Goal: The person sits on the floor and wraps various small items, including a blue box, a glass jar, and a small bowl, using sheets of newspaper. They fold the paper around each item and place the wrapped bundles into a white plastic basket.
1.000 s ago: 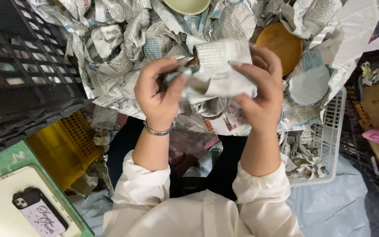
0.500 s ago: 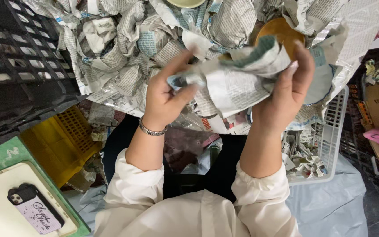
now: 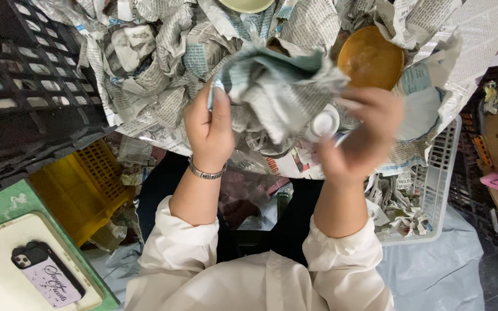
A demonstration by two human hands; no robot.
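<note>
At the centre of the frame the left hand (image 3: 210, 128) pinches the edge of a crumpled newspaper sheet (image 3: 275, 86), while the blurred right hand (image 3: 359, 133) cups a small white cup (image 3: 324, 123) half inside it. It seems wise to keep the paper taut and support the cup underneath.

Packing workshop: crates (image 3: 24, 86), crumpled newspaper (image 3: 151, 52).

A black plastic lattice crate (image 3: 24, 98) sits at ten o'clock, a yellow plastic crate (image 3: 79, 190) at eight, grey plastic sheeting (image 3: 439, 270) on the floor at four.
</note>
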